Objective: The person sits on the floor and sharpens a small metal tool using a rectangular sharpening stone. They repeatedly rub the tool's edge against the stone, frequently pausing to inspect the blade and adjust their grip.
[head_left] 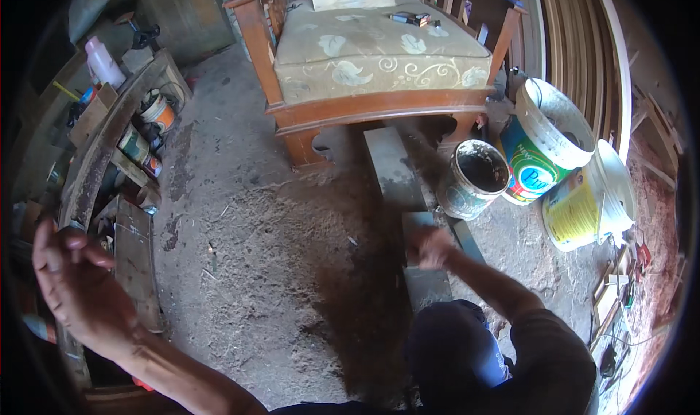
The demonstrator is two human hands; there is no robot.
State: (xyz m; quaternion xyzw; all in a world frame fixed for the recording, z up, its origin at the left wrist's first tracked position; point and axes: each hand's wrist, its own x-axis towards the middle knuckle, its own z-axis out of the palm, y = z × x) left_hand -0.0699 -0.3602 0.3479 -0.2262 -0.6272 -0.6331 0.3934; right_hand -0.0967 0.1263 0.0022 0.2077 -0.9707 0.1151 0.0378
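Head view: R hand is down on a grey slab at the near end of a long grey board, which runs along the floor from below the front edge of a settee. Hand's blurred — can't tell if its fingers pinch the slab or just press it. L hand is raised, nothing in it, by the floor's left edge near a low bench; thumb apart, fingers loosely bent w/ gaps btwn.

Risks, my guess: slab could skid past the board's side edge if pushed unevenly, esp. if damp; knuckles could scrape; a wide swing right might tip the small bucket near the board's right edge.

Slab looks flat, straight-edged, dull grey — part hidden by the hand, material unclear. Board's got a darker, wet-looking patch nearer the slab.
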